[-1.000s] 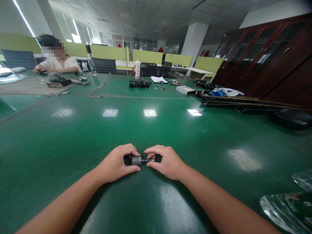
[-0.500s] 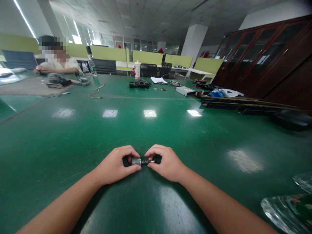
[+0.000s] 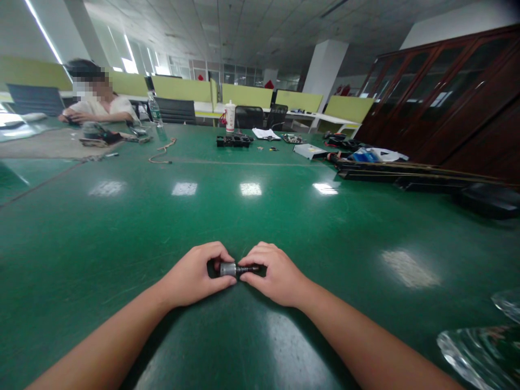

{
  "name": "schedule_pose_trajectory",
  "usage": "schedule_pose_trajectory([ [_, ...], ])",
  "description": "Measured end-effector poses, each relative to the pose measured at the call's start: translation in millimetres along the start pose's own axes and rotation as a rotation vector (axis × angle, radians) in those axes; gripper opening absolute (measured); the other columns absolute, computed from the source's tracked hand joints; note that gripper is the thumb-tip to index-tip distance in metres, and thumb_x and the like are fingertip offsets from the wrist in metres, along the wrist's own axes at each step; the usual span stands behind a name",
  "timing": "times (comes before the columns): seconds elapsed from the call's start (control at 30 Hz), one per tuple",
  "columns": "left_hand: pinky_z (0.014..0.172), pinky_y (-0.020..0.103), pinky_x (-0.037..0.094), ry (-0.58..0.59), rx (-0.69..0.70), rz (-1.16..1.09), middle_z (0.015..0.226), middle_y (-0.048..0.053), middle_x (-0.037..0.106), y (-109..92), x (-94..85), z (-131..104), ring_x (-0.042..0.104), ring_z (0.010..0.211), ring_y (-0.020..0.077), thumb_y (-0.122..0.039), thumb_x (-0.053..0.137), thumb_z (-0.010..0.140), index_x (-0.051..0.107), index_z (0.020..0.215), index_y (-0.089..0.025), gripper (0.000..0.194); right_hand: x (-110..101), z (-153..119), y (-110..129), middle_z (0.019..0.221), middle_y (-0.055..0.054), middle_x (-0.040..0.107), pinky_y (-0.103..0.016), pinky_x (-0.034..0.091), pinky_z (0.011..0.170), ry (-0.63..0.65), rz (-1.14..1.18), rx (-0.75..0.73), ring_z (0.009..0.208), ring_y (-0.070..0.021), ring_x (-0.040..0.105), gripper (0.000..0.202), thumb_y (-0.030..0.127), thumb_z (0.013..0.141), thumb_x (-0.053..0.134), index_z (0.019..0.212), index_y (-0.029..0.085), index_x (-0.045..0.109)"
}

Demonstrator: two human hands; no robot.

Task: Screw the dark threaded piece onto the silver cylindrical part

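Low in the middle of the head view, a small silver metal cylinder lies sideways, with a dark, ridged shaft running out of its right end. It looks like a small motor with a screw or spring on its shaft; the exact kind is unclear. Thumb and fingers of my left hand are closed around the cylinder, whose left end is partly hidden. Opposite it, my right hand curls round the shaft, fingertips above and thumb below, close to the cylinder. The shaft's far end lies within the curl of that hand.
The glossy green table reflects ceiling lights. Clear glass dishes stand near right. Further right lie long black parts and a silver box. A black part and white cup stand far back. A person sits far left.
My right fingertips have moved slightly left along the shaft, nearer the cylinder. My left hand keeps its hold; the view has shifted very slightly.
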State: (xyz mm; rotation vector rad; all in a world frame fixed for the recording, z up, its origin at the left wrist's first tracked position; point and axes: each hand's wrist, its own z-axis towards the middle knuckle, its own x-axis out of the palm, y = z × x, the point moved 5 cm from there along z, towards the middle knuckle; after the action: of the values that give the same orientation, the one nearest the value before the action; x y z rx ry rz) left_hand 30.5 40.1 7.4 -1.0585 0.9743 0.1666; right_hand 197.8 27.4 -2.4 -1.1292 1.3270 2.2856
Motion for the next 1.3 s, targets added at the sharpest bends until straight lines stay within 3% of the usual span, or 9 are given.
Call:
schedule_pose_trajectory([
  [1.3, 0.069, 0.027, 0.043, 0.035, -0.004, 0.018, 0.082, 0.001, 0.062, 0.0, 1.6, 0.2, 0.059, 0.076, 0.0165, -0.030, 0.068, 0.079, 0.064, 0.090, -0.018, 0.016, 2.2, -1.1, 2.4, 0.086, -0.001, 0.071, -0.034, 0.039, 0.084, -0.009, -0.018, -0.052, 0.084, -0.0164, 0.060, 0.011, 0.022, 0.081, 0.072, 0.092, 0.021, 0.071],
])
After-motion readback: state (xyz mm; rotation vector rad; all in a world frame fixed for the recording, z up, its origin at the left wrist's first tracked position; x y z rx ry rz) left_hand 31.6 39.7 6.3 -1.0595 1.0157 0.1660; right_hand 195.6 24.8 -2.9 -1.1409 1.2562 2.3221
